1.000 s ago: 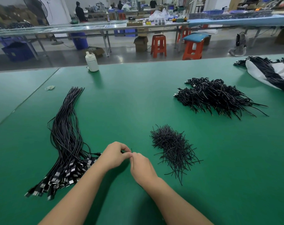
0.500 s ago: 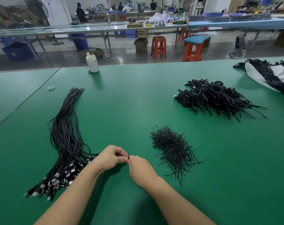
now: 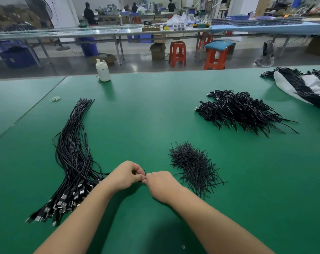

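Head view: left hand [image 3: 127, 176] and right hand [image 3: 162, 186] are held knuckle to knuckle low over the green table [image 3: 137, 116], fingers curled; 1 black tie [image 3: 144, 172] is pinched between both; tie pile [image 3: 194, 165] lies just right, cable bundle [image 3: 73, 153] just left; green surface runs ahead between them to the white bottle [image 3: 102, 70] at the far edge; benches and orange stools [image 3: 177, 54] are seen beyond.

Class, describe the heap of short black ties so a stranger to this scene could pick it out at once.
On the big green table, look just right of the right hand, which pinches one tie with the left hand. There lies the heap of short black ties. Unlike the long cable bundle at left and the coiled cables farther back, its strands are short, thin and plugless.
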`<action>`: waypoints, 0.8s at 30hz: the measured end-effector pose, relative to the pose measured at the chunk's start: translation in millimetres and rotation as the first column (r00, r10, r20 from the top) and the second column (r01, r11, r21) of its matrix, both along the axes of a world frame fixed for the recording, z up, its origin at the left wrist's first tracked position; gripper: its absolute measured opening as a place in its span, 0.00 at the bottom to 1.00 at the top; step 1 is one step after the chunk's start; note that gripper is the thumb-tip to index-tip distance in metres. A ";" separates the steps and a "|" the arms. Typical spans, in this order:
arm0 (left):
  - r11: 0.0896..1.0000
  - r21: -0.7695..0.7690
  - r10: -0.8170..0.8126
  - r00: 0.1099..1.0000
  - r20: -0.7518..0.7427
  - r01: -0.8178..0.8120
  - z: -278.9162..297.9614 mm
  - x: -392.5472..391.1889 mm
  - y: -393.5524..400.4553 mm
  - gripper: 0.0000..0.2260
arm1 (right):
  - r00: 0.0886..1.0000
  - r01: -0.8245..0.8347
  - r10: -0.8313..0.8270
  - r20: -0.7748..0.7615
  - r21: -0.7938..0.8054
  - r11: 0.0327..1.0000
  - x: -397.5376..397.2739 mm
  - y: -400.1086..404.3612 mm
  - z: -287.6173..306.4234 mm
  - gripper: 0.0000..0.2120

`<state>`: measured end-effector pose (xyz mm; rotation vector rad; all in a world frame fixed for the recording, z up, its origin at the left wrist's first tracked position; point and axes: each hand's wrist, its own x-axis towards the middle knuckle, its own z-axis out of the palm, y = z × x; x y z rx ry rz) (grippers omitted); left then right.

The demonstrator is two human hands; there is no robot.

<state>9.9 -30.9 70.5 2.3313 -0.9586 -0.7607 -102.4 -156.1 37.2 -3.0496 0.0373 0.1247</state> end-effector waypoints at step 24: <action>0.801 -0.315 0.085 0.618 -0.781 -0.509 4.7 1.7 -0.1 0.02 | 0.825 -0.206 0.138 0.549 0.064 0.976 -2.6 -35.2 37.7 0.09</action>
